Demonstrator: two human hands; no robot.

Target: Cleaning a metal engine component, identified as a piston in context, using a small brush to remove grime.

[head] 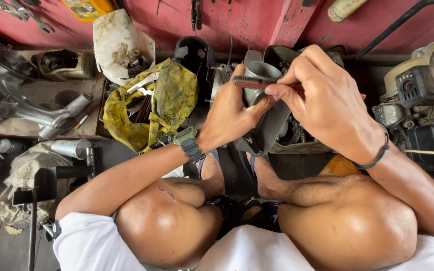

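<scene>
Two hands are working together here, and we are seeing them close over one grey metal engine part held up in front of the knees. The left hand is wrapping around the part from its left side, fingers curled behind it and the thumb pressing across the front, so this grip is closed firmly on the casting. The right hand is pinching a red-handled brush between thumb and fingertips, closed tight on the handle, and the dark bristle end is lying across the round open mouth of the part, touching its rim. We are judging the cleaning as under way rather than finished: the rim under the bristles is looking pale and fairly clean, while the lower body of the part is looking dark and grimy, though we cannot tell how much of the inside is done. The part is sitting between the two hands, cradled by the left and just under the fingertips of the right. A yellow rag holding tools is lying to the left, well apart from the hands, against the red wall.
</scene>
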